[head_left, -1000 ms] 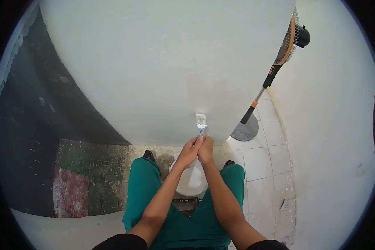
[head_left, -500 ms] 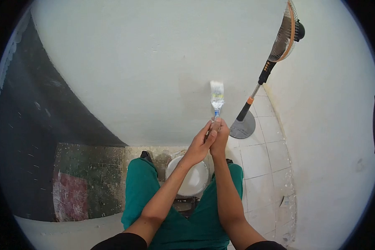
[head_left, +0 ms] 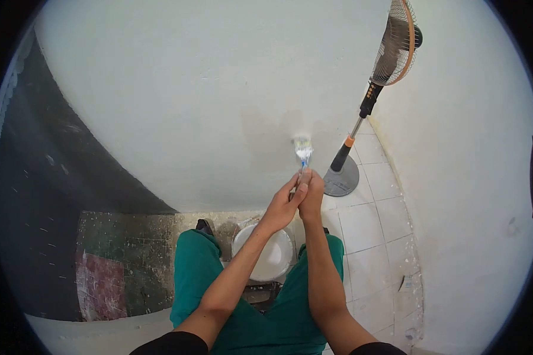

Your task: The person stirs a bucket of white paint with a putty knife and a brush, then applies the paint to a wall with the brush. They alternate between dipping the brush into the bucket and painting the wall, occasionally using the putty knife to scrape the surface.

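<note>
Paintbrush (head_left: 303,152) is pointing upward near the middle of the head view, its bristles (head_left: 302,142) seemingly touching the pale wall (head_left: 160,89); the left hand (head_left: 282,210) and the right hand (head_left: 312,200) are both gripping its handle (head_left: 304,178). Below them, low centre in the frame, a white bucket (head_left: 237,238) is standing between green-trousered legs (head_left: 195,275), while at right a fan (head_left: 370,97) is standing on white floor tiles (head_left: 361,228)

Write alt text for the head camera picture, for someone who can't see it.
A left hand and a right hand together grip a brush, held up to a pale wall. Below, a white bucket stands between green trouser legs. To the right of the hands is a standing fan.
</note>
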Available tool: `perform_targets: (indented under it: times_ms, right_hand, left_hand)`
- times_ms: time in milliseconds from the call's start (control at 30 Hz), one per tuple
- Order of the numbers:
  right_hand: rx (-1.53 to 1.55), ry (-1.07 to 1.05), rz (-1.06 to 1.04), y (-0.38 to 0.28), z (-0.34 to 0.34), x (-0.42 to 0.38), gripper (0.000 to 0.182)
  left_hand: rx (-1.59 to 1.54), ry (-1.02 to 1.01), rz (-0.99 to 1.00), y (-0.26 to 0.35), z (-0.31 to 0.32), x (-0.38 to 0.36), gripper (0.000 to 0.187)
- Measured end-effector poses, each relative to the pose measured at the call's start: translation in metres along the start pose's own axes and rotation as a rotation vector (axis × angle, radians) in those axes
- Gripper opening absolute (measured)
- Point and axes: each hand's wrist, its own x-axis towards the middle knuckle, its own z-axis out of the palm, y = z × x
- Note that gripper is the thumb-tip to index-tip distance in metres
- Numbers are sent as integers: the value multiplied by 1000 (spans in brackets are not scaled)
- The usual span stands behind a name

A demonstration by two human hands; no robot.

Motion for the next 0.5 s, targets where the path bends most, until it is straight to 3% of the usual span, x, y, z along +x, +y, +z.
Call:
perform_targets:
  times_ms: [133,300,400,433,500]
  right_hand:
    - [133,7,-6,-47,-4,2,38]
    - [151,-12,49,-45,2,1,39]
    - [61,-58,-62,3,15,-6,40]
    - [88,-92,83,9,16,-12,39]
    - [13,-52,140,11,19,-25,38]
  left_hand:
    - [103,15,176,15,2,2,67]
    - [110,48,46,16,-1,-6,64]
    - [53,60,-62,7,-9,-11,61]
    - [28,55,-98,6,-12,-13,60]
    - [61,82,-74,0,-16,-20,58]
